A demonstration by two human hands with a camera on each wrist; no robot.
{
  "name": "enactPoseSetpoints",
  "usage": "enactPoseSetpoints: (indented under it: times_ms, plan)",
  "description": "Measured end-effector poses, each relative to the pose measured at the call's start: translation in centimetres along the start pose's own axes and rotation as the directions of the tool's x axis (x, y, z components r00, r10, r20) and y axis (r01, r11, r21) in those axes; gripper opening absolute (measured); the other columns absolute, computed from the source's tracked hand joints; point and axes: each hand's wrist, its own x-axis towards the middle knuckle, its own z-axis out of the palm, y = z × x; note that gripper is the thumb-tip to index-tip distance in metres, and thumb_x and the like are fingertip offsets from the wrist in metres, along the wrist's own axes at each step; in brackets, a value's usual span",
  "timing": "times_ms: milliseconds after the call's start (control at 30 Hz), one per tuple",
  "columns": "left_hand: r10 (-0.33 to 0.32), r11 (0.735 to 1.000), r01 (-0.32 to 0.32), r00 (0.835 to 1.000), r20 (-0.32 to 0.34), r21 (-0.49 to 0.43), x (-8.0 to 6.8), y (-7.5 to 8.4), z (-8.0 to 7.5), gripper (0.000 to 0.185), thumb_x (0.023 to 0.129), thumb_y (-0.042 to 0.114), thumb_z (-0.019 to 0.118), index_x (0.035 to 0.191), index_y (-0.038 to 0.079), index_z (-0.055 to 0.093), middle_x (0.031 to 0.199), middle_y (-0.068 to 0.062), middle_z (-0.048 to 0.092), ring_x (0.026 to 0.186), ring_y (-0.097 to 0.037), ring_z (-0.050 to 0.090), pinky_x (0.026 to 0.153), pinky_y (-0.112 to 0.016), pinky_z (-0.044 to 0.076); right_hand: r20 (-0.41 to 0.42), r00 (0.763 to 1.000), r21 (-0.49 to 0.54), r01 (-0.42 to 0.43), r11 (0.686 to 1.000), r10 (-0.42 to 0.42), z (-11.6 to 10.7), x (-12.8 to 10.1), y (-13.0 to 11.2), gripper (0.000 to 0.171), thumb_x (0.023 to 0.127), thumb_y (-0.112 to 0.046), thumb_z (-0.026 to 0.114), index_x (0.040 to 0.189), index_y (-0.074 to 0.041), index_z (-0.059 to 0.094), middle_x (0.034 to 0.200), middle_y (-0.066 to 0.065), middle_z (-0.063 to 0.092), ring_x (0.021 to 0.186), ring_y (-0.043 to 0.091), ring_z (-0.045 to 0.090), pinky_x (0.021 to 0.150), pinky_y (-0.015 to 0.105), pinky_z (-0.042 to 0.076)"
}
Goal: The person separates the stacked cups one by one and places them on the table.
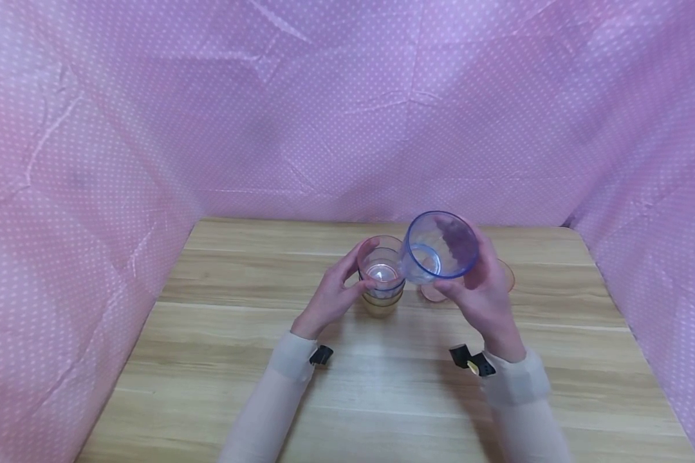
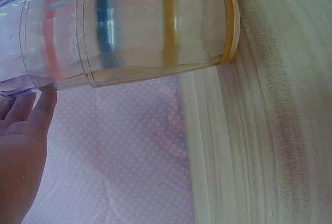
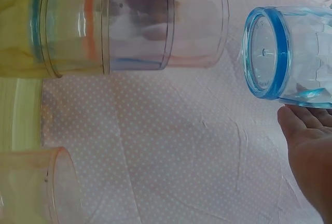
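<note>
- Blue cup point(image 1: 440, 247): raised within the right hand's curve, tilted, mouth toward the head camera, its base beside the stack's top and apart from it in the right wrist view.
- Right hand point(image 1: 488, 299): fingers and thumb curled round the blue cup.
- Left hand point(image 1: 336, 294): thumb and fingers gripping the stack near its top.
- Stack point(image 1: 382, 292): upright on the table point(image 1: 394, 405), pink cup uppermost, yellow at bottom.
- Loose cup point(image 3: 33, 187): right of the stack, partly hidden.
- Dotted cloth point(image 1: 347, 116): beyond.

Head view: lone pink cup point(image 1: 434, 294) — mostly hidden behind right hand point(image 1: 488, 296), blue cup point(image 1: 440, 247)
</note>
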Motion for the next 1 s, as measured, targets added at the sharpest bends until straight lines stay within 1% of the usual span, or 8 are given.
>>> enactPoseSetpoints:
  times_ms: [133,233,400,533,800,1000]
  plan:
    - [0.009,1.000,-0.009,1.000,-0.001,-0.009,0.1,-0.1,0.1,0.084,0.094,0.056,0.061,0.160,0.009,0.037,0.161,-0.005,0.046,0.148,-0.023,0.042,0.122,-0.036,0.037,-0.022,1.000,-0.001,0.016,1.000,-0.016,-0.6,-0.1,-0.2,0.088,0.081,-0.023,0.090,0.149,0.007,0.043,0.147,0.020,0.056,0.136,0.032,0.051,0.115,0.035,0.044]
    - [0.019,1.000,-0.019,1.000,0.000,-0.012,0.0,-0.2,0.1,0.084,0.094,0.054,0.062,0.160,0.007,0.037,0.160,-0.008,0.046,0.147,-0.025,0.042,0.122,-0.037,0.037,-0.028,0.999,0.015,0.029,0.999,-0.029,-1.0,-0.2,-0.4,0.087,0.080,-0.020,0.090,0.148,0.008,0.044,0.146,0.023,0.056,0.136,0.032,0.052,0.117,0.036,0.043]
    - [0.022,1.000,-0.022,1.000,-0.001,-0.002,0.0,-0.3,0.1,0.086,0.094,0.055,0.061,0.160,0.005,0.037,0.160,-0.009,0.046,0.147,-0.026,0.042,0.121,-0.037,0.038,-0.042,0.997,0.042,0.071,0.997,-0.069,-1.8,-0.5,-0.5,0.089,0.078,-0.014,0.091,0.147,0.012,0.042,0.146,0.027,0.054,0.137,0.035,0.051,0.119,0.040,0.041]
    - [0.015,1.000,-0.015,1.000,0.000,0.000,-0.1,-0.2,0.1,0.086,0.094,0.055,0.061,0.160,0.006,0.037,0.160,-0.008,0.046,0.147,-0.025,0.042,0.121,-0.036,0.038,-0.061,0.994,0.055,0.092,0.994,-0.089,-2.5,-1.0,-0.5,0.088,0.079,-0.010,0.090,0.148,0.013,0.041,0.146,0.028,0.053,0.138,0.036,0.051,0.119,0.041,0.041]
    - [0.006,1.000,-0.006,1.000,-0.003,-0.012,-0.1,-0.2,0.2,0.087,0.092,0.054,0.063,0.160,0.005,0.037,0.160,-0.009,0.046,0.148,-0.026,0.041,0.122,-0.037,0.037,-0.081,0.991,0.091,0.116,0.989,-0.109,-4.1,-1.7,-0.6,0.084,0.080,0.000,0.087,0.148,0.014,0.039,0.147,0.032,0.050,0.139,0.039,0.048,0.119,0.043,0.041]
    - [0.006,1.000,-0.006,1.000,-0.006,-0.015,-0.2,-0.3,0.3,0.087,0.092,0.053,0.063,0.160,0.005,0.037,0.161,-0.010,0.045,0.149,-0.028,0.040,0.122,-0.038,0.036,-0.097,0.990,0.079,0.108,0.991,-0.100,-5.2,-2.5,-0.5,0.082,0.081,0.004,0.085,0.147,0.016,0.039,0.147,0.031,0.051,0.140,0.038,0.049,0.119,0.042,0.042]
